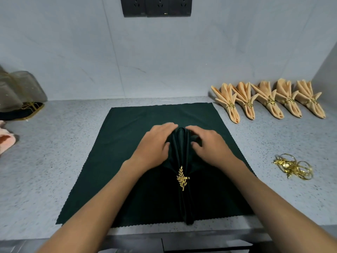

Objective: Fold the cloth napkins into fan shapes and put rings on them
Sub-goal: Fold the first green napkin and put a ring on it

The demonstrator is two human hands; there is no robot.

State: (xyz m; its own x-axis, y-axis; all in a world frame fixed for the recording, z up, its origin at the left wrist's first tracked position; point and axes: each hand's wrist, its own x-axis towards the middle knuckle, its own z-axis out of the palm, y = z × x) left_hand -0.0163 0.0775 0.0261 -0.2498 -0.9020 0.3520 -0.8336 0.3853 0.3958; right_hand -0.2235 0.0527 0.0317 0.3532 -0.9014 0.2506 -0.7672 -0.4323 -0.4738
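Speckled grey worktop (54,161); centre frame, ringed dark green pleated napkin (182,152) on flat green cloth (127,121). Left hand (155,143), right hand (207,145) pinching pleats. Fanning stage, probably; next: spread folds evenly.

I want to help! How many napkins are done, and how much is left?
Five peach napkins sit finished with rings. Both hands, left hand and right hand, spread the ringed green napkin. Another green cloth lies flat beneath; spare rings wait.

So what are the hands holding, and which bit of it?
Both the left hand and right hand grip the dark green folded napkin at its pleated top, above the gold leaf ring.
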